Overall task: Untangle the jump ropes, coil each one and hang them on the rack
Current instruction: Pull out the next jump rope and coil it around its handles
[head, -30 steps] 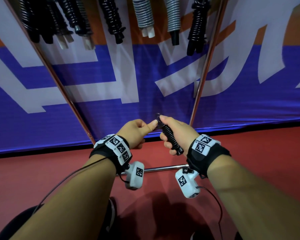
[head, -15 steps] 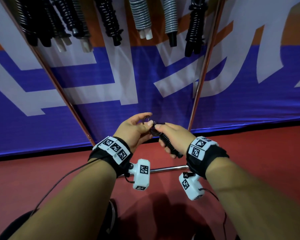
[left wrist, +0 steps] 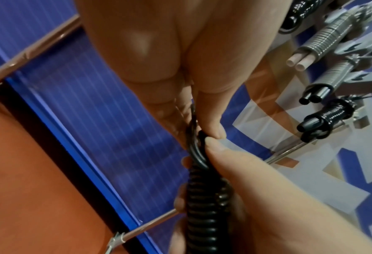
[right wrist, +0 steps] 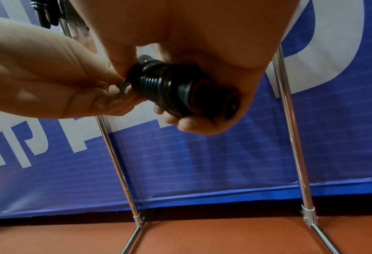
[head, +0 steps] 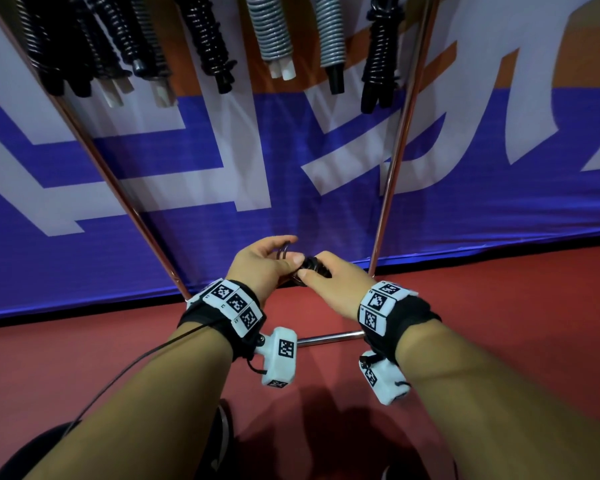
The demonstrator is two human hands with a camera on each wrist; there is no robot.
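One coiled black rope (head: 310,268) is gripped by the right hand (head: 329,285); its loose loop (thin) is pinched by the left hand (head: 260,268); seven bundles (head: 272,32) are hung on the rack (head: 390,168).

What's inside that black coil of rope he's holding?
Two black handle ends poke out of the coiled black rope in the right hand; the wraps cover the rest of the handles.

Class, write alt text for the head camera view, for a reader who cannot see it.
Two hands work on a coiled black jump rope: the right hand grips the bundle while the left hand pinches its loose loop. Above, more coiled ropes hang from a metal rack.
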